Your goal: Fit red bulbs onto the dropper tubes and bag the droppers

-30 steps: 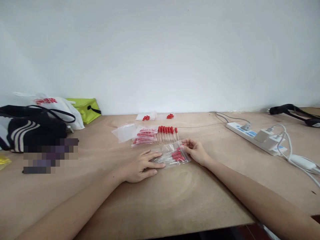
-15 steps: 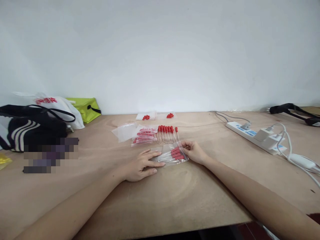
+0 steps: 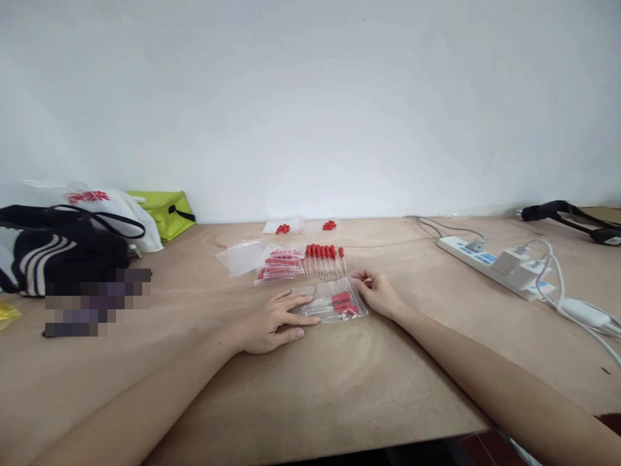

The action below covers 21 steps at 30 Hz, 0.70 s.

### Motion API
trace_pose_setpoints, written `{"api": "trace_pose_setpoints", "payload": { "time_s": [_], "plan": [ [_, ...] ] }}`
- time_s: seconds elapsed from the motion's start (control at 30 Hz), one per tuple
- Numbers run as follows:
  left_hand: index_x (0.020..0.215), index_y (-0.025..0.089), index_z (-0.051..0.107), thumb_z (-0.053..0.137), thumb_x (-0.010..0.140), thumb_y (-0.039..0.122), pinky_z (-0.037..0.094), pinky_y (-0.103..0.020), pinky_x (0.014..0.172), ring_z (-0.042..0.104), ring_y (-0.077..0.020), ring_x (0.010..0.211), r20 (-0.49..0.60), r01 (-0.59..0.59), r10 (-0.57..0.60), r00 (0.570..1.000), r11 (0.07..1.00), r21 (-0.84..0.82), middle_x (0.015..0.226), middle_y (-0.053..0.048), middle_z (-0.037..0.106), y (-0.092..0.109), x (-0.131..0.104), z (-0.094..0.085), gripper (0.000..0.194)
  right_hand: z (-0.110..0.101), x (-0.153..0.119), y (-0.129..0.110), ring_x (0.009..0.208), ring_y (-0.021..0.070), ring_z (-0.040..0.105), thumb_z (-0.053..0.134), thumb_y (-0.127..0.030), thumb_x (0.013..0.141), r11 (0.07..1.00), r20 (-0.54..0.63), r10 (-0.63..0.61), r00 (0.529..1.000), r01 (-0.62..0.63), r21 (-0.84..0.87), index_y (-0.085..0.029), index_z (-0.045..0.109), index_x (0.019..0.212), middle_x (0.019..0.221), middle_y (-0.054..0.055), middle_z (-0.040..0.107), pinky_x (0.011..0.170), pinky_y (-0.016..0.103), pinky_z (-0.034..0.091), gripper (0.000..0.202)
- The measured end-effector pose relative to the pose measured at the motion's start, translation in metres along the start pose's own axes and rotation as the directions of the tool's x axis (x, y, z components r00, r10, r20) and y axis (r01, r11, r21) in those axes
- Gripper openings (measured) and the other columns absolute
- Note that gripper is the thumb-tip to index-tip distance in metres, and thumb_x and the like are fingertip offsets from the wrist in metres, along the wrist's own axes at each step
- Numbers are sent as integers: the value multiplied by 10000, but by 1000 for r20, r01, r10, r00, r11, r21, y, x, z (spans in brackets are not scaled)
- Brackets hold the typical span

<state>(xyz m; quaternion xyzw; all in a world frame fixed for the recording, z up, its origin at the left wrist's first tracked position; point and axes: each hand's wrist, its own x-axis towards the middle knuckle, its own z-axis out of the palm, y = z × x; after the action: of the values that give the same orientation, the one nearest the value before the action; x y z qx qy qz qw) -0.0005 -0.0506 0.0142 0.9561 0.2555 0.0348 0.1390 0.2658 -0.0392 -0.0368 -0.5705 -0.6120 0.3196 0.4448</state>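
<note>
Plain white wall behind, plywood worktop (image 3: 339,382) in front w/ small parts spread mid-way.

Left hand (image 3: 272,321) lies palm-down, fingers spread flat, pinning the left end of a small clear zip bag (image 3: 334,304); nothing is clasped, it's just pressing. Right hand (image 3: 378,292) has its fingers curled in a light pinch at the bag's right edge, approx. at the mouth; can't tell if the seal is shut. The bag lies flat on the worktop between the two hands, w/ red-capped droppers (image 3: 341,300) inside, caps toward the right hand.

Step in hand, as I read it: closing or flattening a filled bag, i.e. packing droppers in batches. Next move prob. calls for keeping the left hand down as anchor while the right runs along the seal, w/o bunching the thin plastic or shoving the droppers crooked.

Just beyond the bag: a loose row of red-capped droppers (image 3: 325,259), side by side. Left of that, filled bags (image 3: 279,265) stacked, and an empty bag (image 3: 240,255). Further back, two small heaps of red caps (image 3: 282,228).

Far left: striped black bag (image 3: 43,255), white carrier bag (image 3: 114,207), lime-green pouch (image 3: 162,210). Right: power strip (image 3: 490,265) w/ chargers and white cables.
</note>
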Motion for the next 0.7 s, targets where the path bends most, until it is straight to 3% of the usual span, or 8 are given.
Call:
{"api": "trace_pose_setpoints", "payload": {
  "time_s": [0.27,0.53,0.7],
  "plan": [
    [1161,361,500,427,853,319,173,-462,1031,266,-238,1256,-28,-9,8,1000,1000,-25,1371,6,316,-1,1,1,319,1,28,2,551,110,530,524,-367,700,991,-160,-34,987,13,-132,-154,571,801,691,18,607,528,233,404,241],
    [1173,365,487,412,859,335,166,-464,1031,263,-239,1258,-5,-2,2,1000,1000,-3,1376,-2,305,-2,0,1,324,15,66,-6,674,141,574,589,-387,626,938,-210,115,971,-176,-300,-169,603,672,718,35,644,575,218,378,224],
    [1180,377,473,398,865,354,183,-458,1027,257,-225,1261,-5,-11,11,1000,1000,23,1378,3,301,-4,-1,2,325,17,75,-8,553,137,544,605,-339,576,926,-217,190,957,-248,-286,-175,579,540,549,16,595,488,217,336,169]
  ]
}}
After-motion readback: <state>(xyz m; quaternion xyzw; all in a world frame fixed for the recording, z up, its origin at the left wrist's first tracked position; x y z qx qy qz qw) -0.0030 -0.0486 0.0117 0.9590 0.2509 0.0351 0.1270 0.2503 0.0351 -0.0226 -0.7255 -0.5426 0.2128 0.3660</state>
